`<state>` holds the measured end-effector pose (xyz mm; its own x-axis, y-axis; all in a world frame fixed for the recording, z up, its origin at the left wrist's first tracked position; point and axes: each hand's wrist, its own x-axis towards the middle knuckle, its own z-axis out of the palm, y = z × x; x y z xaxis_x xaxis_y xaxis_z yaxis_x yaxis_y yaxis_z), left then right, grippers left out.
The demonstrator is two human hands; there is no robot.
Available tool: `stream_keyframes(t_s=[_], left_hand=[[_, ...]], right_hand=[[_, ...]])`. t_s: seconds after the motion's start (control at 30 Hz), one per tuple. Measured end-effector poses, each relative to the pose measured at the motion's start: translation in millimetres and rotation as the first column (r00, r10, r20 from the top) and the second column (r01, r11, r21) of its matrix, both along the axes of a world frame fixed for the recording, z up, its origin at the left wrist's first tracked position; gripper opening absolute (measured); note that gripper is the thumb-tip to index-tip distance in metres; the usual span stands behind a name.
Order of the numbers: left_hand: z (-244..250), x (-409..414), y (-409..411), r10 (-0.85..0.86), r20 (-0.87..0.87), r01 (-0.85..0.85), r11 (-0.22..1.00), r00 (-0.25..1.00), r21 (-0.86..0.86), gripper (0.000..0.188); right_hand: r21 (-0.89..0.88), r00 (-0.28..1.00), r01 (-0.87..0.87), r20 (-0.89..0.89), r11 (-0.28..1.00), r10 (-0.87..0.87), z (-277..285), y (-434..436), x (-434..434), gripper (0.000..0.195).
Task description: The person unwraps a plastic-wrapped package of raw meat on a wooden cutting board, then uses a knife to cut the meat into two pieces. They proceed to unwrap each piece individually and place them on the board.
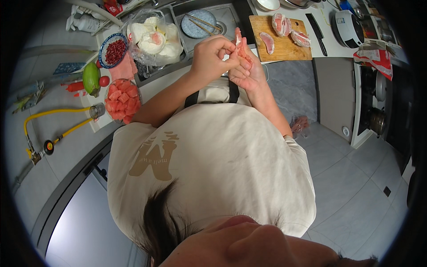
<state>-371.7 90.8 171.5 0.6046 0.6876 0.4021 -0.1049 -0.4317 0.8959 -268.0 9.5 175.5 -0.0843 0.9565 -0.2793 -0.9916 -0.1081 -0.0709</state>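
A peeled segment of red pomelo (243, 55) rests upright along the fingers of my right hand (251, 75), which holds it in front of my waist. My left hand (213, 55) pinches at the near side of that segment with thumb and forefinger, where some whitish membrane shows. Beyond them on the right, a wooden cutting board (283, 52) bears a loose pomelo segment (267, 43) and two larger pomelo pieces (281, 25). Left of my hands, a clear plastic bag (133, 53) holds thick white pomelo peel (151, 41).
A sink (230, 13) holds a speckled plate (199, 24) with chopsticks on it. A black knife (315, 26) lies right of the board. At left stand a bowl of red seeds (115, 52), a bowl of cut watermelon (122, 100) and a green vegetable (90, 79).
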Motion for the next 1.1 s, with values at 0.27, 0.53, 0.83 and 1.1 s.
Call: stream_keyframes(t_s=[0.27, 0.53, 0.83, 1.1], left_hand=[[3, -4, 6, -0.032, 0.002, 0.032, 0.996, 0.999, 0.088, 0.010], [14, -13, 19, -0.083, -0.107, 0.106, 0.967, 0.991, 0.232, 0.010], [28, -26, 57, -0.133, -0.184, 0.159, 0.978, 0.974, 0.134, 0.009], [-37, -51, 87, -0.186, -0.032, 0.108, 0.690, 0.982, -0.716, 0.018]], right_hand=[[0.052, 0.989, -0.106, -0.093, 0.993, 0.111, -7, 0, 7, 0.023], [0.025, 0.985, -0.165, -0.052, 0.986, 0.166, -9, 2, 10, 0.023], [0.199, 0.974, -0.153, -0.136, 0.968, 0.182, -7, 1, 26, 0.030], [0.272, 0.812, -0.021, -0.557, 0.962, 0.175, -7, 11, 23, 0.011]])
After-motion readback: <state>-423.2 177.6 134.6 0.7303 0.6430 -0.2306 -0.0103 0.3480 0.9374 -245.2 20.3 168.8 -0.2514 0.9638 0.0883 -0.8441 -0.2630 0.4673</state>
